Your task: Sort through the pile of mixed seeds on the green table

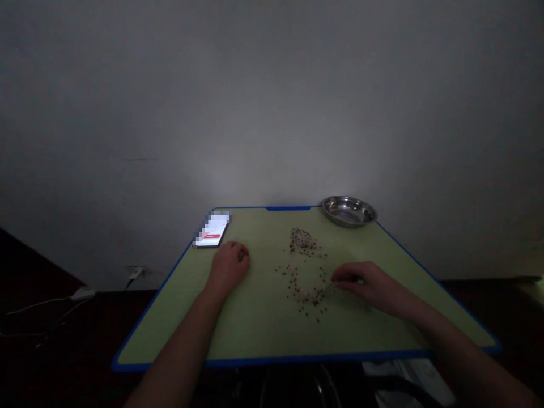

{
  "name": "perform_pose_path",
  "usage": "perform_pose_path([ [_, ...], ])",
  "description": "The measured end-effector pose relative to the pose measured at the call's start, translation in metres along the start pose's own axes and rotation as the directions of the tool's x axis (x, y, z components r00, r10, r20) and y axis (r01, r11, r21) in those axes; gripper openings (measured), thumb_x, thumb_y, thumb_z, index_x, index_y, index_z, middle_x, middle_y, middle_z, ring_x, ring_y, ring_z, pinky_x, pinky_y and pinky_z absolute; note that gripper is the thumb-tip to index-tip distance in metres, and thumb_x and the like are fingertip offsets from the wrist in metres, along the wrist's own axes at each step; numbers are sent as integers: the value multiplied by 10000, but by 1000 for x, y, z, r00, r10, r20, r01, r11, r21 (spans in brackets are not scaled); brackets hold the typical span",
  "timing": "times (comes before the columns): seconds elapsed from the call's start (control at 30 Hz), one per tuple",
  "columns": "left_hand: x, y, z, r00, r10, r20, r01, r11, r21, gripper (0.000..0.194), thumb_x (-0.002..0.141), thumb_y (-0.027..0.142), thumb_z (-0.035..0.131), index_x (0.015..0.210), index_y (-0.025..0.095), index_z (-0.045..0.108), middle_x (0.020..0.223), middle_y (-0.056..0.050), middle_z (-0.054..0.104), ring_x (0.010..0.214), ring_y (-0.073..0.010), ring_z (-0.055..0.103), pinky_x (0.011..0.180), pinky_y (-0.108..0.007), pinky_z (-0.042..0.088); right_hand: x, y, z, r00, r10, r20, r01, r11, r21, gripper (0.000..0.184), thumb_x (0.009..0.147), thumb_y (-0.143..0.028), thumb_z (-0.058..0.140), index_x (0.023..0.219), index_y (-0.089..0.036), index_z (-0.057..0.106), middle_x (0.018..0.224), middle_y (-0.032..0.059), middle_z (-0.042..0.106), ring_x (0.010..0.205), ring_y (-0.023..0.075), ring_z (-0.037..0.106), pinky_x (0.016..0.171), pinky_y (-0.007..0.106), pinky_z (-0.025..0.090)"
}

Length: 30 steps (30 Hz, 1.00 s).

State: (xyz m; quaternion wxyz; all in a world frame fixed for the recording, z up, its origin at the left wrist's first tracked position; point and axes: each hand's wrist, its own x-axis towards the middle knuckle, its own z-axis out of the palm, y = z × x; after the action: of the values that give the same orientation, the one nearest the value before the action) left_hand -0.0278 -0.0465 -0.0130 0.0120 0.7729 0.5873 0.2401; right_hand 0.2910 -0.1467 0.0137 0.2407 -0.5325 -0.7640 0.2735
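Small dark, bean-like grains lie mixed with paler fine grains on the green tabletop (255, 328). A denser pile (302, 241) sits toward the back, and a looser, curved scatter (312, 296) lies nearer me. My right hand (365, 281) is just right of the scatter, thumb and fingers pinching a thin, pale, see-through tool (328, 289) whose tip touches the grains; its exact kind is too dim to make out. My left hand (230, 265) rests on the table left of the grains, fingers curled closed. A small dark spot shows between them, but what it is stays unclear.
A shiny steel bowl (349, 212) stands at the back right corner. A phone with a lit screen (213, 231) lies at the left edge. Blue trim (318, 358) borders the table, and a grey wall (272, 113) rises behind. Cables and a power strip (83, 293) are at the far left.
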Motion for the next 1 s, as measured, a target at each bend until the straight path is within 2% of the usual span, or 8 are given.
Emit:
perform_pose_path([
  [0.47, 0, -1, 1, 1000, 10, -5, -10, 1000, 0, 182, 734, 206, 462, 796, 167, 628, 888, -75, 599, 892, -201, 547, 848, -336, 421, -6, -21, 22, 997, -12, 70, 7, 997, 73, 162, 817, -207, 554, 862, -196, 709, 869, 37, 720, 798, 175, 641, 738, 292, 484],
  [0.73, 0, -1, 1, 1000, 13, -9, -13, 1000, -4, 186, 732, 208, 460, 801, 167, 628, 887, -75, 600, 897, -206, 545, 841, -340, 426, -7, -28, 30, 999, 9, 45, -11, 998, 62, 177, 814, -212, 549, 887, -199, 710, 886, 44, 725, 808, 182, 649, 754, 309, 490],
  [0.83, 0, 0, 0, 1000, 8, -6, -8, 1000, -6, 182, 735, 204, 461, 798, 168, 628, 886, -75, 600, 893, -203, 544, 840, -337, 426, -5, -24, 30, 1000, -16, 19, 15, 999, 39, 177, 819, -206, 542, 881, -201, 708, 874, 42, 725, 791, 177, 648, 739, 303, 490],
  [1.0, 0, 1, -1, 1000, 2, 6, -2, 1000, 1, 184, 738, 198, 462, 804, 162, 630, 894, -80, 600, 894, -204, 546, 838, -336, 423, -6, -16, 24, 997, 38, -60, -37, 999, 12, 174, 818, -212, 540, 882, -198, 701, 892, 54, 724, 798, 188, 652, 740, 321, 498],
])
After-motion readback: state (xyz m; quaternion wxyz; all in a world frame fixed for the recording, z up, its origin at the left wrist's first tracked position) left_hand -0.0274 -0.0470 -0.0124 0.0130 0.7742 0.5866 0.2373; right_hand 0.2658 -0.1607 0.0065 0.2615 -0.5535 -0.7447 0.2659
